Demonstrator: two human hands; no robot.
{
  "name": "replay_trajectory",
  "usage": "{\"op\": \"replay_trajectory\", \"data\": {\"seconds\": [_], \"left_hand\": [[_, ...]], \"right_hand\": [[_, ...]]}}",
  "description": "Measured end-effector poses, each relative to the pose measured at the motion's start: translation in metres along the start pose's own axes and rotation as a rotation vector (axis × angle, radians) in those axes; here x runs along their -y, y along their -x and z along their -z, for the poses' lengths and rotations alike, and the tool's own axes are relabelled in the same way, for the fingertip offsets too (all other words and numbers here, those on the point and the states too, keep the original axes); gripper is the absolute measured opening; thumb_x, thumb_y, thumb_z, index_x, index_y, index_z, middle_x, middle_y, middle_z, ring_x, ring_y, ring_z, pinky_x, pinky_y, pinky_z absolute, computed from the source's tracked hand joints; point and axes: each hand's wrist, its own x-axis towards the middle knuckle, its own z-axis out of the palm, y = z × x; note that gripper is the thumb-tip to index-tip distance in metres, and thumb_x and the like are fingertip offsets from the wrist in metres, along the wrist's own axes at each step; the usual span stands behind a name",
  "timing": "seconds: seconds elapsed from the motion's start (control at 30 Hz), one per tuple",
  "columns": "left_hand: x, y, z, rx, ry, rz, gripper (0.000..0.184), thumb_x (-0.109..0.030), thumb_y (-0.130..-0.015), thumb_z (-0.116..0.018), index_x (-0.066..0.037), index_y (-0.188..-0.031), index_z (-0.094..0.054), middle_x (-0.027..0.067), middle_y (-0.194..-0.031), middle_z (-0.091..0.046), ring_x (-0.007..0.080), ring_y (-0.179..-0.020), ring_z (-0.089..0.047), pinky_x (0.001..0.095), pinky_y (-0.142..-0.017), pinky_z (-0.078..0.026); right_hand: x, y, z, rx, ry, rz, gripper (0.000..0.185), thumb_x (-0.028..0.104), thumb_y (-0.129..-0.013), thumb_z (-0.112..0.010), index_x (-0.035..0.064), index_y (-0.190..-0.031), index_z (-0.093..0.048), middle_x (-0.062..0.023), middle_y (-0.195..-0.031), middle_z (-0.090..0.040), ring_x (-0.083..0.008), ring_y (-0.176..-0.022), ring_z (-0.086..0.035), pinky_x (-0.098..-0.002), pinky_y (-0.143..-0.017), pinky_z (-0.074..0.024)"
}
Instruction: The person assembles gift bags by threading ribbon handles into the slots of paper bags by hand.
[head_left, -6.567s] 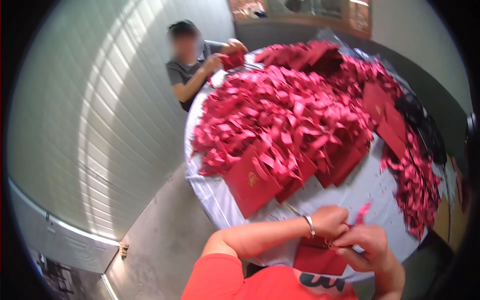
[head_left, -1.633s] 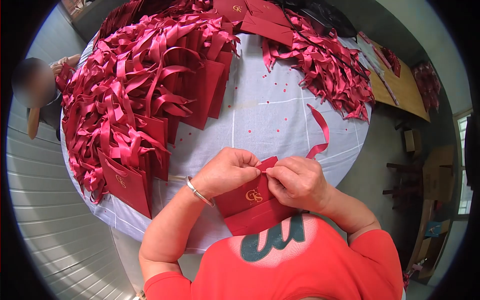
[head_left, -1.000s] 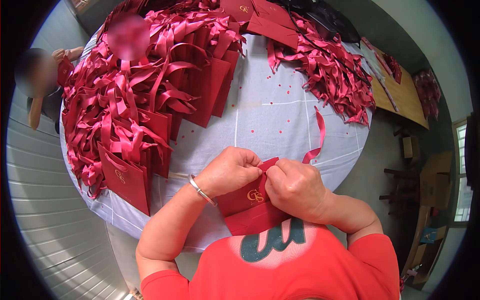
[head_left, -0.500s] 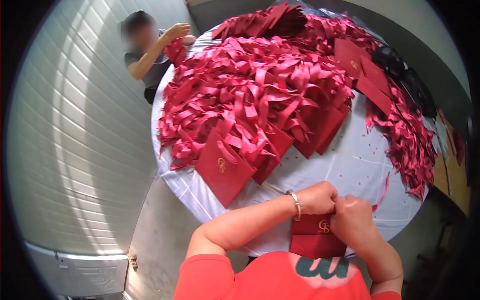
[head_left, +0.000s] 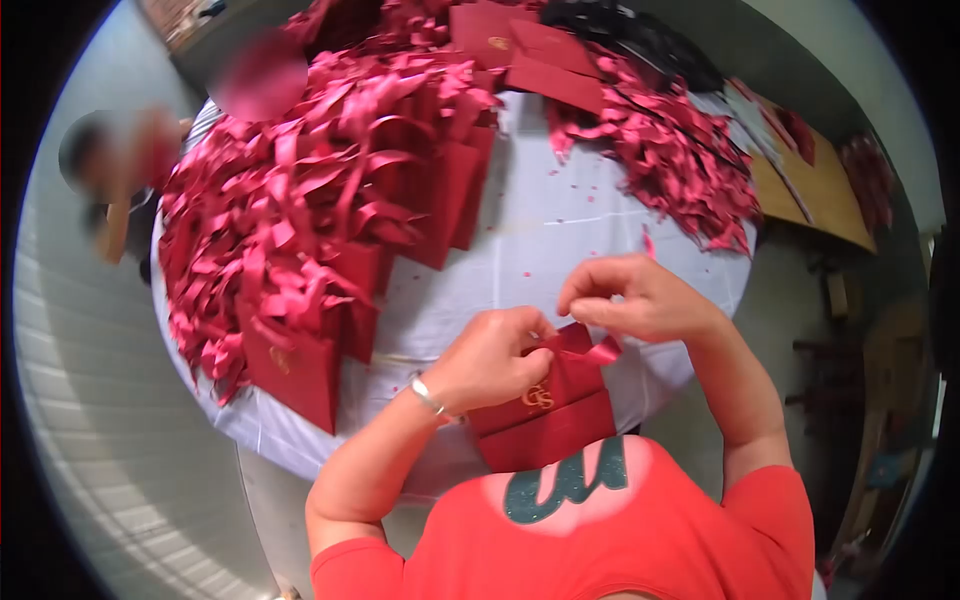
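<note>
A red paper gift bag (head_left: 545, 420) with a gold logo lies in front of my chest at the near edge of the table. My left hand (head_left: 497, 358) closes with thumb and fingers at the bag's top edge. A loop of pink-red ribbon (head_left: 603, 351) sticks out from the bag's top on the right. Just above that ribbon is my right hand (head_left: 645, 298), its thumb and forefinger curled into a pinch; whatever is between the fingertips is too small to make out.
The round table has a white cloth (head_left: 520, 230) dotted with red scraps. A heap of red bags with ribbons (head_left: 300, 200) covers its left side. More ribbons (head_left: 680, 170) lie at the right, near a black bundle (head_left: 640, 45). Another person (head_left: 115, 180) stands at the far left.
My view has swung to the right. My hands, close together before, have moved apart, the right one lifting up and away, and a ribbon loop now shows at the bag's top.
</note>
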Motion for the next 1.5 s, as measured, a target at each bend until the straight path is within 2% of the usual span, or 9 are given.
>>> {"op": "replay_trajectory", "data": {"seconds": [0.1,0.2,0.43,0.77,1.07,1.27,1.33,1.4,1.5], "left_hand": [[0.003,0.001,-0.006,-0.05,-0.029,-0.129,0.014,-0.004,-0.082,-0.067,0.001,-0.093,-0.061,0.0029,-0.061,-0.061,0.0058,-0.057,-0.052,0.0262,-0.052,-0.042],[0.0,0.004,-0.01,-0.192,-0.103,-0.24,0.017,-0.003,-0.077,-0.071,-0.001,-0.088,-0.058,0.0053,-0.055,-0.058,0.0127,-0.047,-0.055,0.0273,-0.048,-0.043],[-0.013,0.013,-0.02,-0.315,-0.316,-0.364,0.021,-0.006,-0.072,-0.075,-0.002,-0.084,-0.059,0.0119,-0.063,-0.066,0.0232,-0.057,-0.069,0.0295,-0.053,-0.05],[-0.01,0.011,-0.022,-0.315,-0.239,-0.372,0.019,-0.005,-0.074,-0.076,-0.002,-0.085,-0.061,0.0126,-0.069,-0.069,0.0189,-0.063,-0.072,0.0278,-0.058,-0.053],[-0.007,0.008,-0.021,-0.28,-0.271,-0.388,0.017,-0.002,-0.075,-0.074,-0.001,-0.086,-0.061,0.0073,-0.063,-0.066,0.0122,-0.054,-0.064,0.0245,-0.054,-0.048],[0.0,0.004,-0.019,-0.193,-0.129,-0.225,0.016,-0.001,-0.076,-0.073,0.002,-0.086,-0.059,0.004,-0.062,-0.064,0.0036,-0.059,-0.059,0.0221,-0.055,-0.047],[0.002,0.001,-0.019,-0.164,-0.086,-0.161,0.016,-0.002,-0.077,-0.072,0.002,-0.087,-0.059,0.0033,-0.063,-0.064,0.0023,-0.06,-0.058,0.0216,-0.056,-0.047],[-0.002,0.0,-0.016,-0.135,-0.176,-0.071,0.017,-0.003,-0.08,-0.071,0.004,-0.091,-0.06,0.0016,-0.064,-0.064,0.0023,-0.063,-0.057,0.0213,-0.058,-0.047],[0.016,-0.006,-0.022,-0.195,-0.174,-0.106,0.02,-0.006,-0.081,-0.07,0.003,-0.096,-0.06,0.002,-0.061,-0.062,0.0035,-0.063,-0.057,0.0226,-0.058,-0.046]], "right_hand": [[-0.021,-0.021,0.012,0.216,-0.006,0.076,0.017,0.002,-0.09,-0.065,-0.0001,-0.107,-0.063,-0.003,-0.095,-0.069,-0.0084,-0.084,-0.063,-0.024,-0.071,-0.0509],[-0.024,-0.042,0.015,0.389,-0.095,0.096,0.019,0.0,-0.088,-0.065,-0.0006,-0.107,-0.063,-0.0028,-0.094,-0.069,-0.0082,-0.085,-0.063,-0.0247,-0.073,-0.0513],[-0.011,-0.065,0.013,0.807,-0.115,-0.055,0.029,-0.006,-0.084,-0.063,-0.0017,-0.113,-0.061,-0.0019,-0.094,-0.068,-0.0092,-0.086,-0.062,-0.0245,-0.076,-0.0508],[-0.009,-0.068,0.011,0.845,-0.153,-0.117,0.026,-0.006,-0.08,-0.062,-0.0017,-0.106,-0.057,-0.0002,-0.088,-0.063,-0.0072,-0.079,-0.057,-0.0222,-0.067,-0.0438],[0.006,-0.048,0.006,0.507,0.239,0.068,0.025,-0.005,-0.081,-0.06,-0.0012,-0.105,-0.059,-0.008,-0.089,-0.068,-0.0167,-0.083,-0.064,-0.0315,-0.072,-0.0509],[-0.009,-0.059,0.012,-0.029,0.628,0.203,0.028,-0.008,-0.074,-0.055,-0.001,-0.101,-0.06,-0.0164,-0.093,-0.07,-0.0341,-0.088,-0.068,-0.0407,-0.074,-0.0531],[-0.026,-0.073,0.02,-0.31,0.78,0.379,0.026,-0.007,-0.076,-0.057,0.001,-0.1,-0.06,-0.0142,-0.092,-0.07,-0.0329,-0.088,-0.068,-0.0422,-0.073,-0.0527],[-0.029,-0.074,0.024,-0.317,0.806,0.31,0.028,-0.003,-0.078,-0.06,0.003,-0.105,-0.062,-0.0149,-0.105,-0.069,-0.0327,-0.1,-0.065,-0.0424,-0.082,-0.0522],[-0.051,-0.059,0.026,-0.51,0.687,0.588,0.035,0.005,-0.081,-0.067,0.0057,-0.116,-0.064,-0.0151,-0.128,-0.061,-0.0343,-0.119,-0.055,-0.043,-0.1,-0.0461]]}}
